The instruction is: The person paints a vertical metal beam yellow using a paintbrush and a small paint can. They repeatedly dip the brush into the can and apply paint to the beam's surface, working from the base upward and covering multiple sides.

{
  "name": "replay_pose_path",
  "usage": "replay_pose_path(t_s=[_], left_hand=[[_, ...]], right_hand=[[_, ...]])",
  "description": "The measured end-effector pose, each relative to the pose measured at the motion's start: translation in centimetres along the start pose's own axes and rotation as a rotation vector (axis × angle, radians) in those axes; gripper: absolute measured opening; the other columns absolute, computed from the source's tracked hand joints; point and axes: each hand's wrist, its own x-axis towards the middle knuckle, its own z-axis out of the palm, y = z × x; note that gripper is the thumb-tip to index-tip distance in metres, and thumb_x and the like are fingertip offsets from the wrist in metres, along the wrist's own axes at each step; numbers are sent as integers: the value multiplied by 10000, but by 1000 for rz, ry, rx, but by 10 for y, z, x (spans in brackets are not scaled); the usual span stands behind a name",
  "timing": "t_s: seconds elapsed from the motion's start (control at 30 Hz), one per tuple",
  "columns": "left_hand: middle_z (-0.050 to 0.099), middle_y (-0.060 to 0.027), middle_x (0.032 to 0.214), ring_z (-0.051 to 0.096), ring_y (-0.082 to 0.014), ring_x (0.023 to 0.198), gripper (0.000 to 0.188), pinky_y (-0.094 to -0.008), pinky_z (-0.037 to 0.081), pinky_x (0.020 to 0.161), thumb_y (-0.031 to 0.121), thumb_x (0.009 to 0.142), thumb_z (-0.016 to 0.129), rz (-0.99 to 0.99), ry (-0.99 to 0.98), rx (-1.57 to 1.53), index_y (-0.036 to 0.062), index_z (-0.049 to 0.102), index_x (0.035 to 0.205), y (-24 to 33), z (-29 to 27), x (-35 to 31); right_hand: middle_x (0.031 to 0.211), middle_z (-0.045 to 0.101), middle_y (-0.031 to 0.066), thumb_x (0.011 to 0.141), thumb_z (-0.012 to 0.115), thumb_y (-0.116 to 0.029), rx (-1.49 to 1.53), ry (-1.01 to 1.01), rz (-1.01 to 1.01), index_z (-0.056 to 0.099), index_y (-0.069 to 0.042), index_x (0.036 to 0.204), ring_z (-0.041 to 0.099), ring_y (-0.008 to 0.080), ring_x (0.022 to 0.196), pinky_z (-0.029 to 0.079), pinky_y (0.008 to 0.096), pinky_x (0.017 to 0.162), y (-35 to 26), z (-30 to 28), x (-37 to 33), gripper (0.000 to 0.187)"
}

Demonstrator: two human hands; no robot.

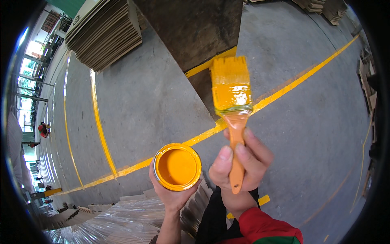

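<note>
My left hand [174, 198] is wrapped round an open paint can [177, 147] with yellow paint inside. Paint coats the can's rim. In my right hand [248, 164], pinched by its orange handle, is a wide paintbrush [232, 87]. Yellow paint covers its bristles and metal band, and the bristles point away from me. The brush is held up to the right of the can, apart from it. Behind the bristles runs a yellow painted line [203, 135] across the grey floor; the brush hides part of it.
A dark brown board [195, 32] with a yellow strip lies ahead. Stacked cardboard sheets [105, 34] stand at the far left. Plastic-wrapped stacks [118, 221] are close by at the lower left. More yellow lines cross the floor, and a person in red [43, 129] is far left.
</note>
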Motion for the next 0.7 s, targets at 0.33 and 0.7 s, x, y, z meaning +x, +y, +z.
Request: replay_pose_path(t_s=[0.33, 0.7], left_hand=[[492, -145, 1469, 527, -283, 1357, 1236, -440, 396, 1184, 251, 591, 1032, -12, 23, -8, 24, 288, 1552, 1, -1, 0], [513, -135, 1451, 543, -280, 1334, 1222, -436, 410, 1169, 224, 559, 1024, 29, 60, 4, 14, 323, 1538, 0, 2, -2]], right_hand=[[1252, 497, 159, 930, 686, -49, 139, -31, -7, 509, -44, 1197, 696, 342, 1013, 640, 397, 867, -10, -4, -3, 320], [1285, 507, 163, 904, 714, -43, 157, -152, -92, 520, -62, 1202, 693, 338, 1030, 643, 382, 842, -10, -2, -2, 356]])
